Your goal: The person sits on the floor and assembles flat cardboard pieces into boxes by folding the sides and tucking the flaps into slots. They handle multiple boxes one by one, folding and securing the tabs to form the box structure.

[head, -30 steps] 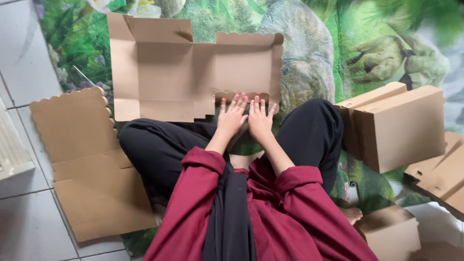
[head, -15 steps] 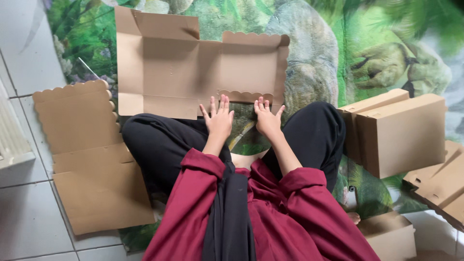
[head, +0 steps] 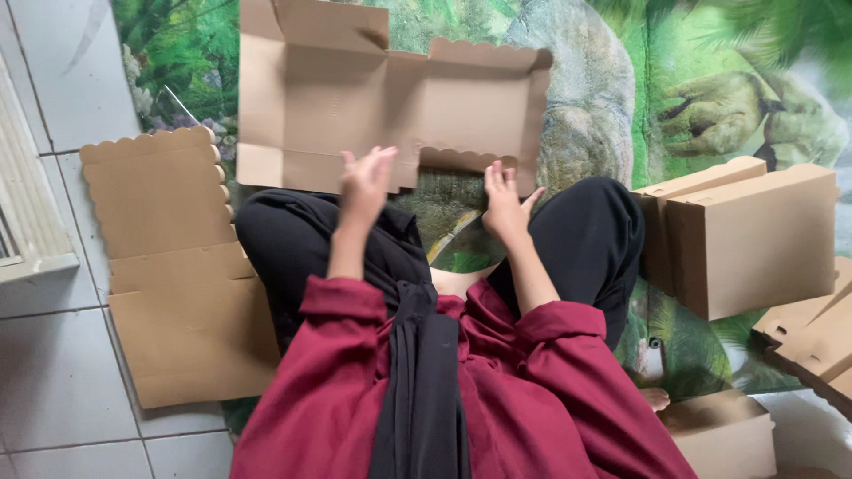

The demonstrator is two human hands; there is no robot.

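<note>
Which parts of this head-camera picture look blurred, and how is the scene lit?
Head view: the left hand is smeared by motion blur, the right hand slightly; the flat cardboard box blank stays fairly sharp; light is soft and even, with no hard shadows or glare.

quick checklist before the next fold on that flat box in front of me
1. Flat cardboard box blank lies open on the mat in front of the knees: ok.
2. Left hand free, fingers spread, over the blank's near edge: ok.
3. Right hand free, at the scalloped near flap: ok.
4. Whether either hand actually presses the cardboard: cannot tell.
5. Nothing lying on the blank's panels: ok.
6. Side room: spare flat blank on the left and finished boxes on the right lie apart from the work: ok.
</note>
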